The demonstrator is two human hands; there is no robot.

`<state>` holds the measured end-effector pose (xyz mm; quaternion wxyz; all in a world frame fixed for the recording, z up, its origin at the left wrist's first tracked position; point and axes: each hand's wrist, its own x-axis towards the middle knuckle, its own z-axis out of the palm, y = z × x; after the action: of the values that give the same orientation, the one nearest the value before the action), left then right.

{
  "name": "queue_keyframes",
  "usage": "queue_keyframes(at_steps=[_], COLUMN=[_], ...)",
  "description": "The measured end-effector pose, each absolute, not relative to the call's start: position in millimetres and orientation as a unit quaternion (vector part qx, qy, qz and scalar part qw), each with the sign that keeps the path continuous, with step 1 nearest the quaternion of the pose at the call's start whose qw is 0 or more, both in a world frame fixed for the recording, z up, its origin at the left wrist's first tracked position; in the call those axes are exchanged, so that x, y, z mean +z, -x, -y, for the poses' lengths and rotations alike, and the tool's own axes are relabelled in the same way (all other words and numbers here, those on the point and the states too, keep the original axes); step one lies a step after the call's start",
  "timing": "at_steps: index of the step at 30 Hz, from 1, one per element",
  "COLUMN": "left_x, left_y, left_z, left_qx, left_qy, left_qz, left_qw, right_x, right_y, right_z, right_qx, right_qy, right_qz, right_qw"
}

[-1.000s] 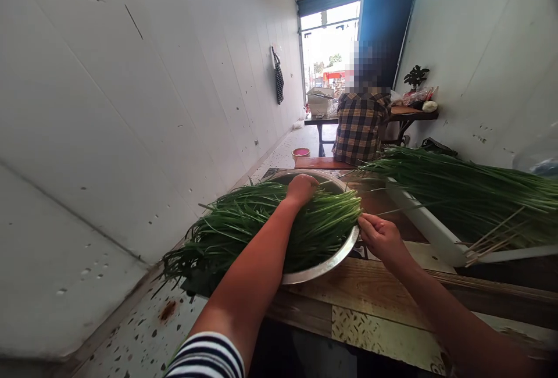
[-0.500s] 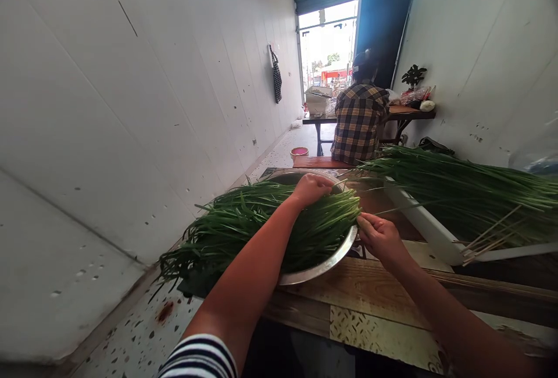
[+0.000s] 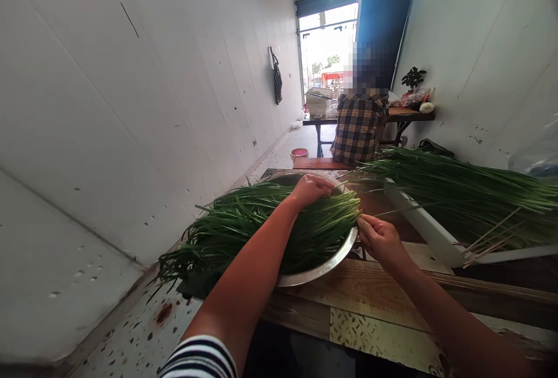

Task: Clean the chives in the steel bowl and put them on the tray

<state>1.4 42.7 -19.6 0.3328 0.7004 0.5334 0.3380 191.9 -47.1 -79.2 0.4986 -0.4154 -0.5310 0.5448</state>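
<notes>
Long green chives (image 3: 244,215) with pale stem ends fill a round metal basin (image 3: 325,269), their leaf tips hanging over its left side. My left hand (image 3: 311,190) is above the basin's far side, closed over the bundle, with a pale stalk showing at its fingertips. At the basin's right rim my right hand (image 3: 380,237) pinches at the pale stem ends; exactly how many stalks lie in its fingertips is too small to tell. A thin stalk stretches right from near this hand.
A larger heap of chives (image 3: 471,186) lies at the right in a white box (image 3: 429,232), with several thin pale sticks at its corner. The patterned table (image 3: 370,291) is under the basin. A person in a plaid shirt (image 3: 360,128) sits ahead, facing away, at another table.
Almost nothing differs. Both hands keep their places at the stem ends, and the chives lie as before.
</notes>
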Motion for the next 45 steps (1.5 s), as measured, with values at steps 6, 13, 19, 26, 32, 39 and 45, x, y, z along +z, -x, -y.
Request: queue_keyframes(at_steps=[6,13,19,26,32,39,45], left_x=[-23,-16,-17,-16,-5,-10,-28], left_y=[-1,-3,-3,-5,-3,7,24], left_z=[-46,-39,-41,-40,-33,-41,-55], left_qx=[0.335,0.341,0.331,0.315,0.245,0.204,0.084], left_qy=[-0.722,-0.716,-0.739,-0.774,-0.822,-0.745,-0.699], left_qz=[-0.512,-0.523,-0.514,-0.489,-0.439,-0.624,-0.706], left_qw=[0.323,0.313,0.283,0.251,0.269,0.115,0.072], right_x=[-78,-74,-72,-73,-74,-88,-96], right_y=[-192,-190,-187,-186,-186,-193,-198], right_z=[47,50,52,54,51,39,36], right_qx=[0.526,0.521,0.543,0.569,0.578,0.508,0.452], right_qy=[0.430,0.431,0.428,0.428,0.431,0.421,0.434], right_qz=[0.544,0.548,0.523,0.484,0.475,0.544,0.599], right_qw=[0.493,0.492,0.498,0.509,0.505,0.518,0.499])
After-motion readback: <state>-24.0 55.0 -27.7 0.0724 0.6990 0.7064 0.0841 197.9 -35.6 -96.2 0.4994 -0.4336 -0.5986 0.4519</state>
